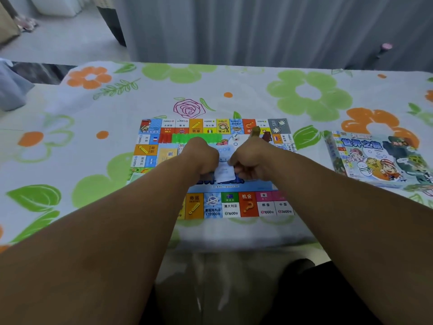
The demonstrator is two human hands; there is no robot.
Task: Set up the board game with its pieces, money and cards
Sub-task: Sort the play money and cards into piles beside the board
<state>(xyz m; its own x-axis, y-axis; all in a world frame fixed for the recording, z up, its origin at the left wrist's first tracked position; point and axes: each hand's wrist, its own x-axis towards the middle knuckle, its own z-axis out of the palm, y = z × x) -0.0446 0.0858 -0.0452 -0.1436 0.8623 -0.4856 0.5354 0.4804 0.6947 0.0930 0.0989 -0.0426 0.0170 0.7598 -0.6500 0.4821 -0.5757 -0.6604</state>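
Gripping white packet [225,172] — left hand [203,158], right hand [251,158] — over board [212,206].

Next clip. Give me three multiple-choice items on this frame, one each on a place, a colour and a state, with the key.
1. Where does the illustrated cardboard game box lie?
A. On the person's lap
B. On the flowered tablecloth, right of the colourful game board
C. On the floor

2. What colour is the long row of plastic pieces on the board's far side?
A. Green
B. Purple
C. Black

3. What are the left hand and right hand doing?
A. Lying flat on the cloth
B. Both gripping a small white paper between them
C. Lifting the box

Key:
1 B: the box rests on the cloth beside the board.
2 A: the row is bright green.
3 B: both hands' curled fingers meet at the paper.
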